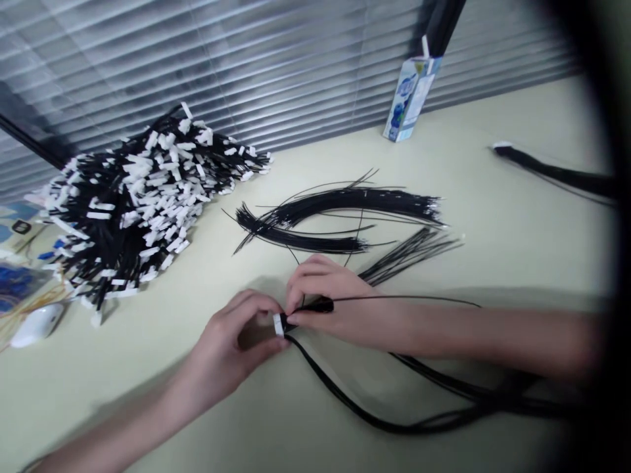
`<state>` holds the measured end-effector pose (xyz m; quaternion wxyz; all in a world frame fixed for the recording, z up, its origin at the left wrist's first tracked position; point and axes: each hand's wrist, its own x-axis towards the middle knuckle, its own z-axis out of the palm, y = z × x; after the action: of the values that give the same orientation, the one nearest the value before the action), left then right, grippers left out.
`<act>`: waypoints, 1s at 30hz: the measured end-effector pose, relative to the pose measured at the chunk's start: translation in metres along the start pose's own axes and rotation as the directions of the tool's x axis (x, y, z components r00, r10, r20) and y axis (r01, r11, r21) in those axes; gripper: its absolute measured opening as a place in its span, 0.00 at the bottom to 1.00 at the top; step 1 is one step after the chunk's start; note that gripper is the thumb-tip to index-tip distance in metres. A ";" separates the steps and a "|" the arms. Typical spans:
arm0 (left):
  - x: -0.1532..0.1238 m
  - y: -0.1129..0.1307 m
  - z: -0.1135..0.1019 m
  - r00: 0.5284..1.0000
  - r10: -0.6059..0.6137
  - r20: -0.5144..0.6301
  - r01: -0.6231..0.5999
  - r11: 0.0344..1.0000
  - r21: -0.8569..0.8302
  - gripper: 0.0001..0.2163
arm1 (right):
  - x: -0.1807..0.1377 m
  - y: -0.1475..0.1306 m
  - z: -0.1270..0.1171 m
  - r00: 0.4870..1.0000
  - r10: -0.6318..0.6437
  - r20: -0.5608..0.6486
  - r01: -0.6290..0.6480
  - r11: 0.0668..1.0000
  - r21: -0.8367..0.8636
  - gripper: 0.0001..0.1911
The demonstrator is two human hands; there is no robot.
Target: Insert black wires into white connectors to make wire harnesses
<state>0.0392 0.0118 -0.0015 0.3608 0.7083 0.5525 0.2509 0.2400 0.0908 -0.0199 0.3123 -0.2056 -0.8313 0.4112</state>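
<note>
Pinching a thin black cable bundle (pixel 394 387) between both hands, you work low on the pale table (pixel 493 217), near its front middle. Your left hand (pixel 231 341) is curled, thumb and fingertips closed on a small white tag (pixel 279 324) at the bundle's end. Your right hand (pixel 325 289) is closed too, fingers pressed down on the black end just beside the tag; the two hands nearly touch.

Bundle: glossy black, slim strands lying together, running from the tag under your right forearm and sweeping right in a long shallow curve across the table. One single strand arcs away above your right wrist.

Behind your hands: loose black strands (pixel 340 217) in curved sheaves, untagged, well apart from the grip. Far left: a big heap of tagged strands (pixel 133 197), black bristling with white tags. Beside that heap, a white mouse (pixel 37 325). Back edge, by the grey blinds (pixel 246 59): a small drink carton (pixel 409 98) with a straw, upright. Far right: another dark bundle (pixel 552 172), white-tipped, partly lost in the dark edge of the view.
</note>
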 end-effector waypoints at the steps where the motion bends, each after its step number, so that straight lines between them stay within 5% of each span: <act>1: 0.001 0.002 0.000 0.997 -0.074 0.016 0.076 0.984 -0.161 0.09 | 0.001 -0.002 -0.002 0.998 -0.056 -0.016 0.055 0.998 -0.036 0.02; 3: 0.003 0.007 0.001 0.983 -0.163 0.085 0.184 0.859 -0.478 0.09 | 0.004 -0.010 -0.008 0.983 -0.180 -0.035 0.174 0.977 -0.126 0.02; 6: 0.005 0.020 0.004 0.980 -0.176 0.095 0.186 0.637 -0.748 0.08 | 0.010 -0.029 -0.020 0.956 -0.290 -0.033 0.275 0.933 -0.231 0.02; 14: -0.012 0.041 0.011 0.995 -0.095 0.031 0.052 0.230 -0.972 0.07 | 0.018 -0.078 -0.035 0.942 -0.330 0.058 0.323 0.851 -0.414 0.06; 21: -0.017 0.033 0.015 0.996 -0.083 0.037 0.048 0.141 -0.989 0.08 | 0.006 -0.068 -0.028 0.931 -0.365 0.023 0.341 0.843 -0.416 0.05; 30: -0.017 0.032 0.014 0.994 -0.105 0.022 0.039 0.159 -0.987 0.06 | 0.002 -0.062 -0.026 0.903 -0.422 0.080 0.417 0.814 -0.405 0.06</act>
<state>0.0641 -0.0117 0.0156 0.7302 0.2731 0.3008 0.5493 0.2511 0.0705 0.0434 0.3500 -0.0813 -0.9217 0.1461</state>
